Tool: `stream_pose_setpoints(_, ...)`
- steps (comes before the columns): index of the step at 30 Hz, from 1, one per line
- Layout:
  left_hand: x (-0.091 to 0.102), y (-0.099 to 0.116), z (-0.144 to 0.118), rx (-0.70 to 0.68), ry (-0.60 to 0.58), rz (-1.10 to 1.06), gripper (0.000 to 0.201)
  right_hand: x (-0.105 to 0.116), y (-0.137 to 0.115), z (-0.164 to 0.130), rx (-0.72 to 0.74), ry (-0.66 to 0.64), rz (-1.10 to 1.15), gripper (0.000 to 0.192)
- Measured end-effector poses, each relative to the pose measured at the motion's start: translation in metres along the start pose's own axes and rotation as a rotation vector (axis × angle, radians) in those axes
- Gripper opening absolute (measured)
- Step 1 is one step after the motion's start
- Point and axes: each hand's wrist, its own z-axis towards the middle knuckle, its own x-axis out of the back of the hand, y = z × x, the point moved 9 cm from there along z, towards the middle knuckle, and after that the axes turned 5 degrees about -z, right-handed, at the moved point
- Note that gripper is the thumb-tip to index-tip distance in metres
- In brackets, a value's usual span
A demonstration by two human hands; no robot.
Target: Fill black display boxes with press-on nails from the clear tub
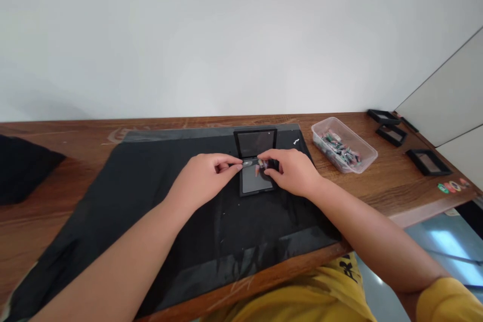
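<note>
Your left hand (206, 177) and right hand (292, 172) pinch a small bright piece (261, 164) over the open black hinged case (256, 163), mid-mat, toward the table's far edge. It looks light and slippery, so grip its edges.

Mat (158, 221) bare left of hands — tub (344, 145), frames (428, 162) crowd right.

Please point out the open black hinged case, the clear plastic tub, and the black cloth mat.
Open black hinged case (255, 142): head view, raised lid.
Clear plastic tub (368, 153): head view, right wall.
Black cloth mat (158, 166): head view, bare left part.
</note>
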Motion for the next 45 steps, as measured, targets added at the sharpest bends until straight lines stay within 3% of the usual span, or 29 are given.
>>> stream_pose_setpoints(6,-0.004,0.003,-0.002,0.006,-0.062,0.030,0.042,-0.001,0.001,0.001,0.032,-0.002,0.038,0.039)
stream_pose_setpoints(13,-0.015,0.010,-0.004,-0.096,-0.136,0.032,0.036,-0.003,0.002,0.000,0.047,0.000,0.054,0.038)
stream_pose_setpoints(22,-0.010,0.011,-0.003,-0.145,-0.018,0.014,0.040,-0.003,0.005,0.002,0.048,0.001,0.098,0.040)
stream_pose_setpoints(26,-0.002,0.007,-0.001,-0.127,0.046,-0.007,0.055,-0.004,0.008,0.004,0.034,0.001,0.134,0.042)
stream_pose_setpoints(35,-0.015,0.002,0.002,-0.121,-0.112,0.119,0.066,-0.008,0.011,0.006,0.004,-0.012,0.180,0.063)
stream_pose_setpoints(45,-0.012,-0.004,0.006,-0.133,-0.104,0.052,0.047,-0.001,0.008,0.005,0.043,0.013,0.106,0.053)
